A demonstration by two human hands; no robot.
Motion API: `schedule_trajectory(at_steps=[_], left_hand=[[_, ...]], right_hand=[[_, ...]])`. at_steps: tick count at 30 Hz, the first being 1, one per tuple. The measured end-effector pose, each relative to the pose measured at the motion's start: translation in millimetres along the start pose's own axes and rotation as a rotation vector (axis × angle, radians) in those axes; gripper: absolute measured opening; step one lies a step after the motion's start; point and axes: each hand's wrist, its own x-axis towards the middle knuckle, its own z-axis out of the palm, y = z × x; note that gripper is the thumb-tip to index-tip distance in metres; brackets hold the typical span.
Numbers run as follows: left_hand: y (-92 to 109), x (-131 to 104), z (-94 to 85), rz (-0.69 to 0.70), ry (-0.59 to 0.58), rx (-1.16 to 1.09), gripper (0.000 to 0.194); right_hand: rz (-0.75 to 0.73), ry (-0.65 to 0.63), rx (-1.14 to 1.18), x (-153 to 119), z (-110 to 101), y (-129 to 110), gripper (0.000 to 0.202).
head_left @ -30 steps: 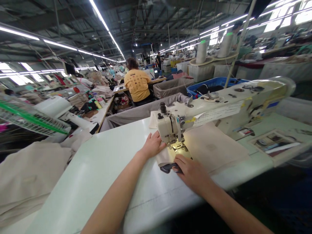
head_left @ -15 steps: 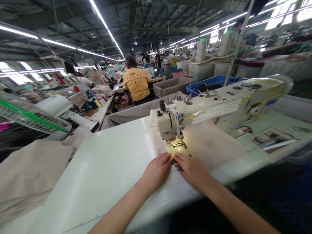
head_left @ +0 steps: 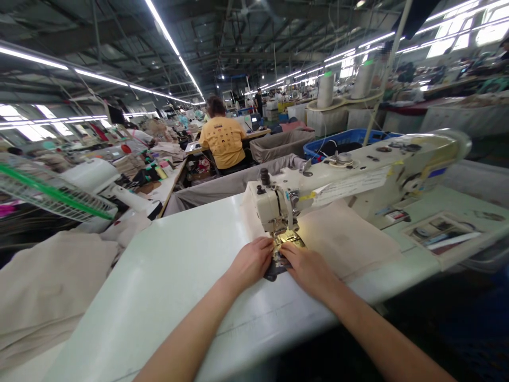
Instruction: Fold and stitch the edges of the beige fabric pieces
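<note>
Both hands are close together just in front of the needle area of a white sewing machine (head_left: 274, 204). A beige piece of fabric (head_left: 342, 236) lies flat under the machine head and spreads to the right. My left hand (head_left: 252, 262) has its fingers pressed together on the cloth at the left of the presser foot. From the other side, my right hand (head_left: 306, 265) pinches the near edge of the same cloth. Lamp light falls on the shiny metal needle plate (head_left: 291, 239) beyond the fingertips. A dark metal part (head_left: 272, 273) shows between the hands. My fingertips partly hide the fabric edge.
The pale green table (head_left: 183, 265) carries the machine. Piled beige cloth (head_left: 51, 281) lies at the left, near a white fan-like device (head_left: 91, 178). Behind stand a grey cloth bin (head_left: 234, 180) and a blue basket (head_left: 318, 151). A person in yellow (head_left: 222, 138) sits ahead.
Both hands have moved slightly forward, toward the needle, with the fabric's near edge. More of the dark metal part shows between them now.
</note>
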Motion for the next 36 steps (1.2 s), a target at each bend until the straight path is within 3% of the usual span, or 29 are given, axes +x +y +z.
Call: schedule_trajectory(at_steps=[8,24,27,30,33,36], left_hand=[[0,-2,4.9,-0.015,0.073,-0.016,0.029],[-2,-6,2.3,-0.126,0.083,0.016,0.031],[13,-10,-2.6,-0.17,0.014,0.11,0.026],[40,-18,-1.5,-0.197,-0.03,0.133,0.021],[64,-24,3.3,-0.122,-0.051,0.075,0.02],[73,-27,6.0,-0.088,-0.025,0.011,0.019]], right_hand=[[-0.002,0.04,0.044,-8,3,3,0.039],[0.007,0.051,0.056,-9,9,6,0.04],[0.007,0.073,0.102,-10,10,8,0.038],[-0.023,0.11,0.173,-17,9,8,0.034],[-0.04,0.117,0.205,-27,9,7,0.035],[-0.023,0.088,0.166,-36,11,6,0.037]])
